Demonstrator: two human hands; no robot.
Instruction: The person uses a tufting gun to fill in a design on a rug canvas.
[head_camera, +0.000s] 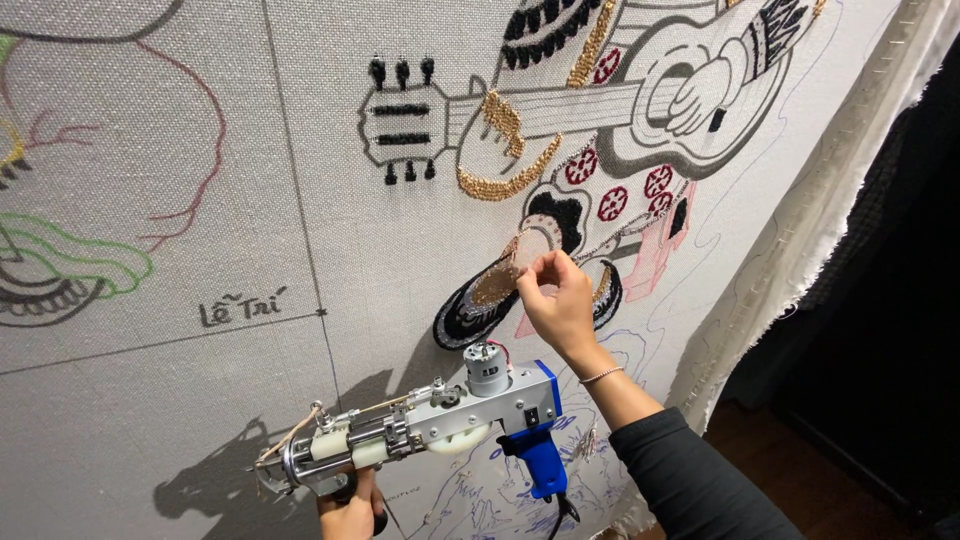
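A grey cloth (400, 300) is stretched upright, with a drawn guitar figure partly filled in black, gold and red yarn. My right hand (555, 300) is raised against the cloth, its fingertips pinching at the gold tufted patch (497, 283) beside a black outline. A thin bracelet sits on that wrist, above a dark sleeve. My left hand (352, 510) is low at the bottom edge, gripping the front handle of a tufting gun (440, 425) with a silver body, a small motor on top and a blue rear grip. The gun lies roughly level, its needle end pointing left.
Coloured outline sketches in green, red and black (70, 260) lie on the cloth's left part. The cloth's frayed white edge (800, 240) runs down the right side, with dark space and a wooden floor (800, 470) beyond. A cord hangs below the gun's blue grip (565, 510).
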